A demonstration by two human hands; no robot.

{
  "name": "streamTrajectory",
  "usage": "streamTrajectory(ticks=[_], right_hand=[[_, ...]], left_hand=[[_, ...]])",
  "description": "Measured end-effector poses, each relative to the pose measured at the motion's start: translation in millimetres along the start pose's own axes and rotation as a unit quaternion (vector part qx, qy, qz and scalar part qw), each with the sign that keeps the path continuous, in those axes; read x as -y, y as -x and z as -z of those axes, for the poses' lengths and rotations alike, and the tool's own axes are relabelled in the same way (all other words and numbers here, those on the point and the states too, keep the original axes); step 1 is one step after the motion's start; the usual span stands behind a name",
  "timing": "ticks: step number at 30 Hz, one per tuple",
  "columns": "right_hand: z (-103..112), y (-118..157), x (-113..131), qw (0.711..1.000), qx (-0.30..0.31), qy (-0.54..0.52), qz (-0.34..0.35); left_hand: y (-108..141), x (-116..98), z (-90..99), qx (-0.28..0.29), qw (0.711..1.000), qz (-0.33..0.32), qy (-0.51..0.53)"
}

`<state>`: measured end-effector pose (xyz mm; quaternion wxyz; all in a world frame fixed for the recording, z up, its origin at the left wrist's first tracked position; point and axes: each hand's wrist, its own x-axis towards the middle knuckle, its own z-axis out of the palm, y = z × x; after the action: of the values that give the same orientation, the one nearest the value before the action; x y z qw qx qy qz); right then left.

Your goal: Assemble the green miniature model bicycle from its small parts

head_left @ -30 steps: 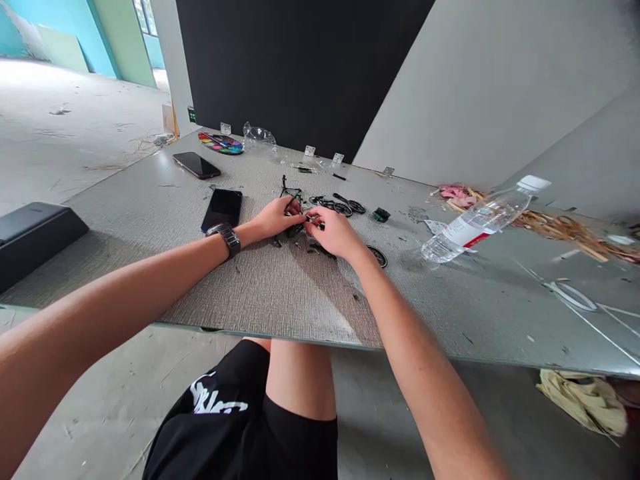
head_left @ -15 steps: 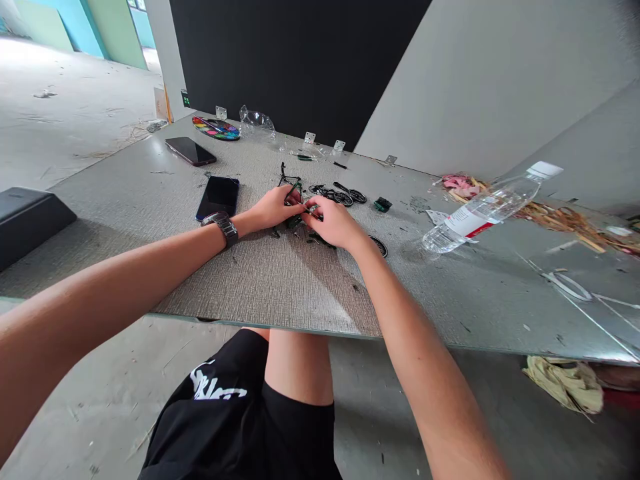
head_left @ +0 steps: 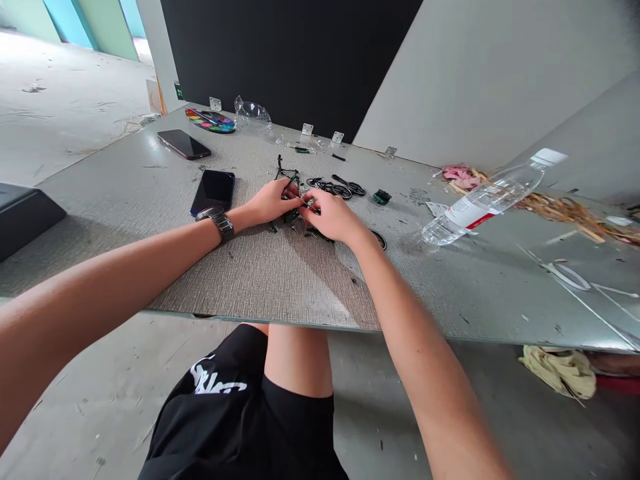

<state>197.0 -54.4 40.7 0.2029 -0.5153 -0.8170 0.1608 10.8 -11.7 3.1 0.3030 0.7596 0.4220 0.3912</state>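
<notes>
Fingers [head_left: 294, 205] unchanged since prev.: L hand [head_left: 270, 201] clamped on bike frame [head_left: 280, 168], R hand [head_left: 333, 217] on sm. part [head_left: 314, 210].

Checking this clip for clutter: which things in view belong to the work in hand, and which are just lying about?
Likely part of the work:
small dark parts at the hands
small spoked wheels
perhaps the dark green piece

Probably just lying about:
nearer phone
farther phone
paint palette
plastic bottle
clear plastic packaging

Arms [head_left: 135, 263] forward; hands [head_left: 273, 200] [head_left: 329, 215] close together
</notes>
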Motion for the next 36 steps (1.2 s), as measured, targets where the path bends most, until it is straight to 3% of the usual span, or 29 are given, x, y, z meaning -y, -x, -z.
streamTrajectory(ticks=[12,36], right_hand=[[-0.4,-0.9,0.6,1.000,-0.014,-0.004,0.003],[-2.2,-4.4,-7.0,0.993,-0.063,-0.097,-0.005]], left_hand=[[1.2,-6.4,2.6,0.009,0.999,0.017,0.030],[-2.6,4.5,1.9,-0.015,0.996,0.002,0.089]])
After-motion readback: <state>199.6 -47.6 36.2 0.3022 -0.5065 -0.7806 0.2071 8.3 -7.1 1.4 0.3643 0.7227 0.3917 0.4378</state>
